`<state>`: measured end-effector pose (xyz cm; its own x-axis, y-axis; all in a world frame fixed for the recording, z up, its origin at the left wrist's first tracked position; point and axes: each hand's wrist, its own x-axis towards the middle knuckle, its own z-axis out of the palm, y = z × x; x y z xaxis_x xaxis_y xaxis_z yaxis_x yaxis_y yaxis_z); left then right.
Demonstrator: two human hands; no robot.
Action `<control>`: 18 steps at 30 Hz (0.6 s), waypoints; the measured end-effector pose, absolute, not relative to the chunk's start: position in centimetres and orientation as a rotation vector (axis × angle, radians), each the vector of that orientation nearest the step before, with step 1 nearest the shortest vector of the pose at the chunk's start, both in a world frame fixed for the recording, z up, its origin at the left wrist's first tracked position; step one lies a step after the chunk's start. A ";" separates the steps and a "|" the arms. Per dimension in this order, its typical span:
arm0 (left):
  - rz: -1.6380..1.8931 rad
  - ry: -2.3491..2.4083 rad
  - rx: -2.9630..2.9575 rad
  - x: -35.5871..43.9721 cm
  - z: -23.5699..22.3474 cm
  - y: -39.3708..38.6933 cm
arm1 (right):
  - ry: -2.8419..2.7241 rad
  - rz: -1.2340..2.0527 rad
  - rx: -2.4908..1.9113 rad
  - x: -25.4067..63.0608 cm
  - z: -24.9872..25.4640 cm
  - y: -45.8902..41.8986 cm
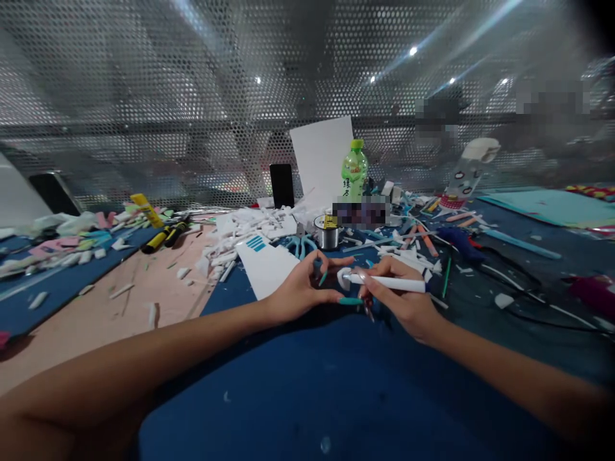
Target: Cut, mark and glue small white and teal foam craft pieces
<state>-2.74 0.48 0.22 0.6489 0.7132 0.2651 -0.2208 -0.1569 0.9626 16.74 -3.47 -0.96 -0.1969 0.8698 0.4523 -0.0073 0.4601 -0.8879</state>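
My right hand (408, 304) grips a white pen (401, 283) with a dark end, its tip pointing left. Against that tip is a small white piece (344, 278), too blurred to name. My left hand (302, 288) faces it, thumb and fingers apart around the piece. The left thumb's long green nail reaches below the pen, close to my right fingertips. I cannot see the left fingers pressing on the piece. Under and behind the left wrist lies a white card (266, 266) with blue stripes. Light-blue handled pliers (302, 245) and a wire spool (329, 235) sit just beyond.
White scraps (250, 227) heap behind my hands. A green-labelled bottle (354, 173), a phone (282, 186) and a white board (319, 153) stand at the back. To the right are a clear bottle (468, 173), a blue-handled tool (461, 244) and cables (523, 294). Yellow-black markers (158, 238) lie left.
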 end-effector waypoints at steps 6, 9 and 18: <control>0.959 0.458 1.508 -2.7 -0.2 1.1 | -1.548 1.043 -0.757 16.3 -1.1 -3.4; 0.974 0.491 1.511 -2.8 -0.1 1.3 | -1.548 1.027 -0.747 16.3 -0.8 -3.5; 0.939 0.499 1.516 -2.8 0.0 1.2 | -1.519 1.144 -0.731 16.1 -0.8 -3.6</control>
<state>-2.76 1.19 0.00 0.5786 0.7691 0.2714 -0.2051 -0.1849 0.9611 16.12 -3.56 -0.76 -0.2630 0.8893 0.3741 -0.1140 0.3563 -0.9274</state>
